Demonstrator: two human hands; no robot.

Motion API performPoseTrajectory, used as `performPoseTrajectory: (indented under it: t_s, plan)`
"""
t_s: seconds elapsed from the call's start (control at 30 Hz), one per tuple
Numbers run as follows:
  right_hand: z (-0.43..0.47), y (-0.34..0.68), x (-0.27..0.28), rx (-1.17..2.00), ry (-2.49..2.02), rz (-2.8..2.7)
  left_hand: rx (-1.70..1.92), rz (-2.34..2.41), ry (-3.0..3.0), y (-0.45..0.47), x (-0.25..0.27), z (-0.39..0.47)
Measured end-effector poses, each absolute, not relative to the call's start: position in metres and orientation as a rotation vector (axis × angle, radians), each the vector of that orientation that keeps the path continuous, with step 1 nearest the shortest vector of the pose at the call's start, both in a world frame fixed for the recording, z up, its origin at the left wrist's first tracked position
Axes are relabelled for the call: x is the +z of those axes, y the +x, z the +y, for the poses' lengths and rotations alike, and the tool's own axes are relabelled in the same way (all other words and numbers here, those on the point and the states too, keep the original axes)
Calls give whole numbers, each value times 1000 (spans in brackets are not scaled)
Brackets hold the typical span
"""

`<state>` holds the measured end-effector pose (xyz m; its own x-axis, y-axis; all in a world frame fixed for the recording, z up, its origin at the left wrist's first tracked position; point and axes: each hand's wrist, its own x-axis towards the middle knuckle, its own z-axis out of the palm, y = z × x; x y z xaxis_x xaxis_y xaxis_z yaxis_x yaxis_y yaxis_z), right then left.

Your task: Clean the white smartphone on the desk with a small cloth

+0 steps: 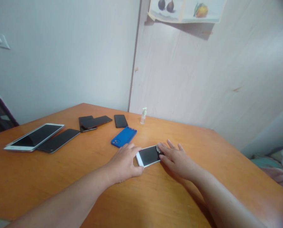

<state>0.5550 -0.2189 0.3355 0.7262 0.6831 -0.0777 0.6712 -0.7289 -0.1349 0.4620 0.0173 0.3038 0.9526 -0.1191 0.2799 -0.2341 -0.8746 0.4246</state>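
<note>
A white-framed smartphone [149, 156] with a dark screen lies face up on the wooden table. My left hand [125, 161] grips its left end, thumb at the near edge and fingers at the far edge. Over the phone's right end, my right hand [178, 160] presses a small crumpled whitish piece [158, 148], perhaps tissue, against the screen; most of it is hidden by the fingertips. The other fingers of that hand are spread. Just beyond my left hand is a blue phone case [124, 136], its inside facing up.
A clear pump bottle [143, 116] stands near the wall. Farther left lie a dark phone [120, 121], two overlapping dark phones [96, 122], another dark phone [60, 141] and a white tablet [35, 137]. The wooden table [141, 202] meets the wall at the back.
</note>
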Motion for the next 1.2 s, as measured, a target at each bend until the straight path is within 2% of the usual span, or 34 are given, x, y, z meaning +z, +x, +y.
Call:
performPoseTrajectory:
  t_s: [0.23, 0.5, 0.73, 0.93, 1.07, 1.2]
  plan:
    - [-236, 543, 352, 310, -2804, -1236, 347, -240, 2635, 462, 301, 18]
    - [-216, 554, 334, 161, -2826, -1092, 366, -244, 2633, 462, 302, 18]
    - [-242, 546, 357, 412, -2807, -1218, 347, -218, 2646, 462, 301, 17]
    - [-225, 518, 360, 263, -2863, -1289, 346, -223, 2646, 462, 301, 18]
    - [-218, 505, 361, 291, -2782, -1439, 361, -237, 2637, 462, 302, 18]
    - [-223, 512, 359, 219, -2904, -1293, 364, -214, 2641, 463, 302, 18]
